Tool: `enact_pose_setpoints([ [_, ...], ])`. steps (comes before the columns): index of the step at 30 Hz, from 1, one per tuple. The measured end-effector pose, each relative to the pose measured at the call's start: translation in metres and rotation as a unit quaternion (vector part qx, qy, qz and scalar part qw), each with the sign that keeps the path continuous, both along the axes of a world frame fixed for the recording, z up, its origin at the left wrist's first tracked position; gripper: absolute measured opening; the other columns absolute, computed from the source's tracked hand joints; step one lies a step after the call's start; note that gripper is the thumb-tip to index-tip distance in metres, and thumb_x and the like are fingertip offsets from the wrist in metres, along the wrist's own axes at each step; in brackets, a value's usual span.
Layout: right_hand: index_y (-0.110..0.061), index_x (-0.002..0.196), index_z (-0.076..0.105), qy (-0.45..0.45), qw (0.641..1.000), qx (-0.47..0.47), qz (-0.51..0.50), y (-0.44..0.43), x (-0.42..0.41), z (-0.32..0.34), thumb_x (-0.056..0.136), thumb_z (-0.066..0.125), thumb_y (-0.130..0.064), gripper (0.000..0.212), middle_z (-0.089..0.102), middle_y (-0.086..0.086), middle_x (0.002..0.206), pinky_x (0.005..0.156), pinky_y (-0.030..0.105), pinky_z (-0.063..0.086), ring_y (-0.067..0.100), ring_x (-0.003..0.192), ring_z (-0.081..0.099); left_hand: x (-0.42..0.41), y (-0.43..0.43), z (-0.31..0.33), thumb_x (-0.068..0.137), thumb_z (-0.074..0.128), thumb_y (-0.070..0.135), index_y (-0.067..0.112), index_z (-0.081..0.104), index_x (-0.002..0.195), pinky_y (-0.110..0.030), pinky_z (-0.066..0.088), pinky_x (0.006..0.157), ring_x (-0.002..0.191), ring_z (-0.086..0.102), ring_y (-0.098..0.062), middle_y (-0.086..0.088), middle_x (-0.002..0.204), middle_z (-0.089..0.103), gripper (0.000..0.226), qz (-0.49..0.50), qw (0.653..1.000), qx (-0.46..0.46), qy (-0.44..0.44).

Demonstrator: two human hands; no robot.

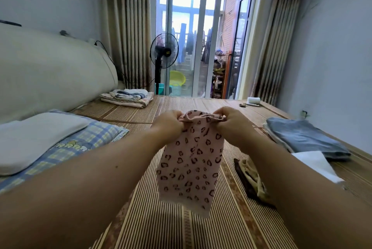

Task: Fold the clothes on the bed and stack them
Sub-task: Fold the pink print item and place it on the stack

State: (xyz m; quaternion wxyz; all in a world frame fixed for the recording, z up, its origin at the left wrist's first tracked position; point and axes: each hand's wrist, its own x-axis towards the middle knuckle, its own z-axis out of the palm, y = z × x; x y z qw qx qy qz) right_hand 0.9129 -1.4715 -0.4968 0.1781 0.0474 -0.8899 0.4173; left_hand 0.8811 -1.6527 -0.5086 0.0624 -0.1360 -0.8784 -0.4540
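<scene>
1. Holding a pink garment (191, 164) with dark heart prints up by its top edge, the left hand (171, 123) and the right hand (231, 122) sit close together over the middle of the bed (181, 228).
2. Each grip is clenched on the bunched top edge. The left hand grasps the left corner and the right hand the right corner.
3. The pink garment hangs straight down between the two forearms, in front of the bed's striped mat. Whether its hem touches the mat cannot be told.
4. Just right of it, a crumpled brown and yellow cloth (249, 180) lies on the mat.
5. Further right, a folded grey stack (306, 140) lies by the bed's right edge, with a white cloth (316, 165) at its near end.
6. On the left, a white pillow (36, 138) rests on a checked blue cover (96, 134).
7. At the far left of the bed lies a folded pile (126, 97) of striped and flowered linen.
8. Beyond the bed, a black fan (164, 51) stands by the glass door (203, 27).
</scene>
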Motion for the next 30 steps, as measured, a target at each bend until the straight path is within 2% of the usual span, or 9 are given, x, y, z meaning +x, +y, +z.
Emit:
enact_pose_setpoints([
  [3,-0.027,0.078,0.066,0.030,0.999,0.008,0.023,0.008,0.001,0.004,0.089,0.055,-0.008,0.024,0.070,0.001,0.083,0.063,0.030,0.048,0.016,0.076,0.063,-0.009,0.001,0.006,0.097,0.048,0.022,0.024,0.057,0.076,-0.031,0.045,0.061,0.074,0.059,-0.018,-0.001,0.078,0.062,0.023,0.012,0.994,-0.046,0.102],
  [6,-0.029,0.079,0.068,-0.009,0.998,0.014,0.057,0.015,0.008,-0.014,0.093,0.054,-0.014,0.024,0.071,-0.005,0.075,0.054,0.019,0.042,0.001,0.064,0.061,-0.008,-0.010,-0.014,0.096,0.051,0.026,0.023,0.060,0.073,-0.027,0.038,0.054,0.058,0.052,-0.010,0.002,0.070,0.061,0.025,-0.014,0.989,-0.075,0.123],
  [10,-0.018,0.092,0.071,-0.129,0.986,-0.006,0.102,0.016,0.022,-0.079,0.090,0.055,-0.019,0.016,0.072,0.005,0.090,0.072,0.039,0.057,0.024,0.087,0.067,0.008,-0.029,-0.084,0.096,0.054,0.026,0.020,0.062,0.078,-0.027,0.040,0.057,0.057,0.048,-0.008,0.003,0.072,0.060,0.020,-0.075,0.988,-0.132,0.014],
  [14,-0.019,0.115,0.067,-0.316,0.925,-0.091,0.188,0.018,0.046,-0.158,0.096,0.045,-0.013,0.030,0.070,0.003,0.112,0.096,0.041,0.051,0.018,0.105,0.066,0.040,-0.031,-0.158,0.094,0.051,0.030,0.031,0.058,0.079,-0.024,0.047,0.068,0.077,0.057,-0.007,0.008,0.085,0.062,0.017,-0.160,0.960,-0.191,-0.128],
  [17,-0.012,0.112,0.067,-0.389,0.895,-0.066,0.209,0.026,0.053,-0.191,0.097,0.042,-0.016,0.029,0.070,0.004,0.110,0.095,0.034,0.050,0.016,0.101,0.064,0.053,-0.029,-0.186,0.093,0.047,0.031,0.033,0.055,0.082,-0.030,0.046,0.075,0.087,0.056,-0.013,0.005,0.095,0.060,0.013,-0.204,0.933,-0.213,-0.205],
  [20,-0.001,0.108,0.062,-0.450,0.867,-0.096,0.191,0.033,0.048,-0.207,0.096,0.044,-0.016,0.027,0.071,0.007,0.098,0.078,0.032,0.053,0.020,0.089,0.067,0.054,-0.025,-0.195,0.096,0.046,0.035,0.035,0.051,0.080,-0.027,0.043,0.070,0.081,0.051,-0.008,0.008,0.091,0.056,0.017,-0.206,0.929,-0.194,-0.238],
  [26,-0.016,0.104,0.067,-0.363,0.908,-0.196,0.069,0.034,0.016,-0.210,0.096,0.051,-0.031,0.024,0.075,0.002,0.088,0.065,0.030,0.059,0.018,0.081,0.073,0.010,0.002,-0.184,0.097,0.047,0.041,0.020,0.060,0.105,-0.038,0.055,0.082,0.089,0.064,-0.017,-0.004,0.101,0.066,0.025,-0.095,0.958,-0.048,-0.266],
  [28,-0.016,0.111,0.065,-0.317,0.915,-0.248,0.000,0.034,0.001,-0.215,0.095,0.053,-0.035,0.028,0.075,0.005,0.092,0.074,0.040,0.060,0.023,0.085,0.072,-0.014,0.017,-0.183,0.097,0.047,0.042,0.018,0.060,0.100,-0.040,0.052,0.082,0.083,0.060,-0.019,-0.007,0.098,0.065,0.027,-0.033,0.972,-0.076,-0.221],
  [30,-0.016,0.129,0.055,-0.291,0.931,-0.205,-0.081,0.035,-0.014,-0.224,0.094,0.054,-0.037,0.041,0.067,0.007,0.116,0.089,0.045,0.055,0.025,0.104,0.065,-0.035,0.028,-0.189,0.096,0.048,0.039,0.015,0.060,0.097,-0.039,0.052,0.081,0.082,0.060,-0.020,-0.007,0.094,0.064,0.026,0.040,0.972,-0.097,-0.210],
])
